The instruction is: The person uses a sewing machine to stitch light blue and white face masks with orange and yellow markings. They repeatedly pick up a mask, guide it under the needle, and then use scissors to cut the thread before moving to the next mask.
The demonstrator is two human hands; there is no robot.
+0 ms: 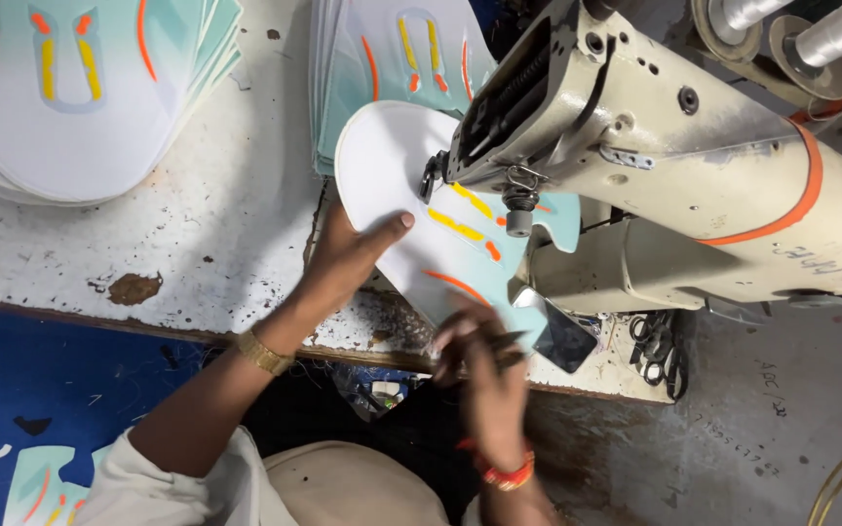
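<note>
My left hand (348,255) lies flat on the white and mint fabric panel (411,209), fingers spread and pressing it down on the desk (197,244), the forefinger stretched toward the needle. My right hand (484,375) has its fingers pinched together on the panel's near edge; something thin and dark sits between them, though I cannot tell what it is. The panel lies under the head of the sewing machine (655,166), its yellow and orange stripes beside the needle. It looks light, thin and floppy, with some stiffness from its layers, so I judge it best steered with a flat palm and a pinch at the edge. Beyond it lean a stack of panels (382,58) and a bigger pile (80,88) farther left; scissors (655,346) lie to the right.
</note>
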